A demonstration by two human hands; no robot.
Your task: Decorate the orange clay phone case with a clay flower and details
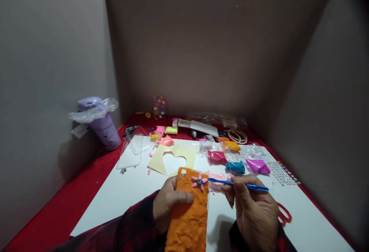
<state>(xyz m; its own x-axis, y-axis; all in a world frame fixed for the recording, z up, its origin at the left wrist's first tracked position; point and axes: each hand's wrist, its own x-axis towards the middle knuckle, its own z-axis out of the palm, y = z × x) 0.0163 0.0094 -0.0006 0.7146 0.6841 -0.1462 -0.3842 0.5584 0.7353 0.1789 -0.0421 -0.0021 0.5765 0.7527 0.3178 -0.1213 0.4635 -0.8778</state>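
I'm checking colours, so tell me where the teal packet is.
In the head view, the teal packet lies right of centre on the white sheet, between the crimson packet and the purple packet, beyond the right hand.

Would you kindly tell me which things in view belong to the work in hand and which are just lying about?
Apparently in the work:
orange-covered case, in the left hand
pink flower on that case
blue tool, in the right hand

Seemingly just about:
purple cup
button packet
heart-cut paper
coloured packets, though perhaps supplies
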